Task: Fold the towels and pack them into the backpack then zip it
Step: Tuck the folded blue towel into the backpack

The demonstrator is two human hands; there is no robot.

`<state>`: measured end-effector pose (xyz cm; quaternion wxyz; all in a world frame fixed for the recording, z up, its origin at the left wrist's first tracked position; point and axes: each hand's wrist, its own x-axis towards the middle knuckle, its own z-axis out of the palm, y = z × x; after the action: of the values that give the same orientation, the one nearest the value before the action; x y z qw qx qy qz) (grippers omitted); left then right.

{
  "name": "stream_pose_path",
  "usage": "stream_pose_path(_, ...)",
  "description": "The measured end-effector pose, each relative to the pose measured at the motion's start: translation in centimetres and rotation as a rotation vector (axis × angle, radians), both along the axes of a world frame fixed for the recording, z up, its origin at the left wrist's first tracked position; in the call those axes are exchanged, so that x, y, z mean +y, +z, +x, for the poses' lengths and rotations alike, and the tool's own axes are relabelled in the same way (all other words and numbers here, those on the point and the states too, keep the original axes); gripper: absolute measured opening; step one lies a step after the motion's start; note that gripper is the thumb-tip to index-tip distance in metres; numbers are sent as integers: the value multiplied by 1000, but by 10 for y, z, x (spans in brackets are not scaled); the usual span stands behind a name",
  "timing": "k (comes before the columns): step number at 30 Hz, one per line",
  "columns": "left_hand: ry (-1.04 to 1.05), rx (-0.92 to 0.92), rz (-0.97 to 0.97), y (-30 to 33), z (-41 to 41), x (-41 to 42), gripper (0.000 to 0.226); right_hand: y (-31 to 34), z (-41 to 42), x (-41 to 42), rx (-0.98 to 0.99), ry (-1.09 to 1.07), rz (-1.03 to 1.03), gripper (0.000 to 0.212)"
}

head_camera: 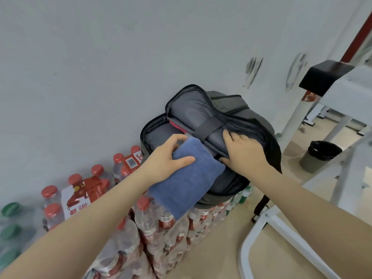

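Observation:
A grey backpack [257,121] lies unzipped on top of stacked packs of water bottles, leaning against the wall. My left hand [167,156] grips a folded blue towel [187,184] at its upper end, with the thumb across the top, at the mouth of the bag. My right hand [243,152] grips the edge of the inner grey panel [193,113] and holds the compartment apart. A strip of red cloth [177,125] shows inside, under that panel. How far the blue towel reaches into the bag is hidden.
Shrink-wrapped packs of red-capped bottles [161,220] stand under the bag and along the wall, with green-capped ones [10,210] at far left. A white metal frame [281,224] stands at the right. A lined bin [320,156] sits on the floor beyond it.

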<state>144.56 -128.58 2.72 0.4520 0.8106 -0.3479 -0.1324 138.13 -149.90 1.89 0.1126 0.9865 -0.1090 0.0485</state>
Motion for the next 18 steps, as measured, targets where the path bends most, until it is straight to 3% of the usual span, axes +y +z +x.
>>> stream_pose_path(4,29,-28,37,0,2,-8,35,-11,16,-1,-93,27,-137,75)
stream_pose_path(9,70,106,7,-1,9,-15,29,16,25,-9,-172,35,-12,19)
stream_pose_path(13,104,123,-32,3,17,-24,23,35,26,-20,-263,-29,27,23)
stream_pose_path(18,208,86,-8,9,43,-50,26,35,26,-20,-237,-35,-22,26)
